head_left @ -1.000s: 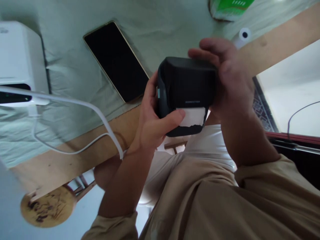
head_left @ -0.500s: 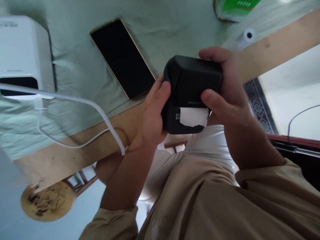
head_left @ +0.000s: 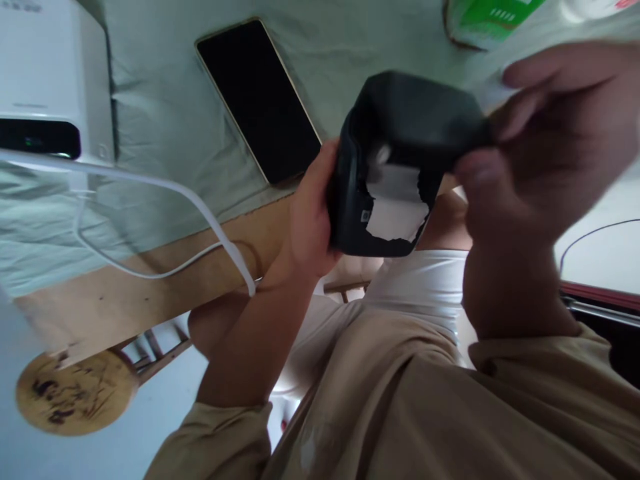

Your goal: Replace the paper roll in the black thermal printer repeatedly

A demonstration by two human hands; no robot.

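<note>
A small black box-shaped printer (head_left: 400, 127) is held in the air between both my hands, above the table's edge. White paper (head_left: 397, 213) with a torn edge shows in its opened front. My left hand (head_left: 310, 213) grips the lower left side of the printer. My right hand (head_left: 545, 140), blurred with motion, pinches the printer's upper lid at the right side and hides the paper roll behind it.
On the pale green cloth (head_left: 165, 140) lie a black phone (head_left: 260, 97) and a white device (head_left: 47, 87) with a white cable (head_left: 165, 193) running from it. A green packet (head_left: 485, 17) sits at the far edge. A wooden stool (head_left: 70, 393) stands below the table.
The printer's lid has swung up and open, showing more paper inside. My right hand rose and moved right with the lid. The view shifted slightly down and left.
</note>
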